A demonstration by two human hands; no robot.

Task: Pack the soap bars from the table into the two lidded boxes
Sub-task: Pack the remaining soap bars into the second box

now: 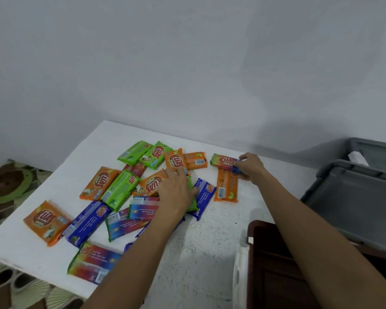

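Soap bars are being picked: right hand grips a rainbow-wrapped bar, left hand lies flat on a green-wrapped bar. Next, carry them to the grey plastic boxes.

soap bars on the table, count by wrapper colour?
Orange bars: 6
Green bars: 4
Blue bars: 2
Multicolour bars: 5
Total: 17 clear; a blue piece under the left forearm may be another.

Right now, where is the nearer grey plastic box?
Head view, far right: the nearer grey plastic box sits right of the white table, before another grey box.
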